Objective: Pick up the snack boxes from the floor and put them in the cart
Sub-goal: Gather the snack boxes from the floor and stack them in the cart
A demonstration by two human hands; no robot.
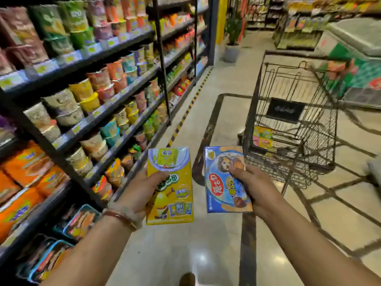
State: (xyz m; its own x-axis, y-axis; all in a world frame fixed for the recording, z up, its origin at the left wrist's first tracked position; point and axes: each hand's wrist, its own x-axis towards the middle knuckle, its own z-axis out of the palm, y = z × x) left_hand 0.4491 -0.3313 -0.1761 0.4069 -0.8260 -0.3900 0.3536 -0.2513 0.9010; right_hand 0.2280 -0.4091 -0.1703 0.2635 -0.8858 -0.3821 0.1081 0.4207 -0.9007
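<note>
Am gripping yellow snack box (170,188) in left hand (140,190), thumb curled over its front. Am gripping blue snack box (225,180) in right hand (255,186), thumb pressing on its face. Am holding both boxes up over floor (206,244), side by side, apart. Cart (292,124) standing ahead right, colourful packs lying inside. Shelves (82,100) running along left.

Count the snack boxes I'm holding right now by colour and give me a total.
Yellow box, held in the left hand: 1
Blue box, held in the right hand: 1
Total: 2
</note>
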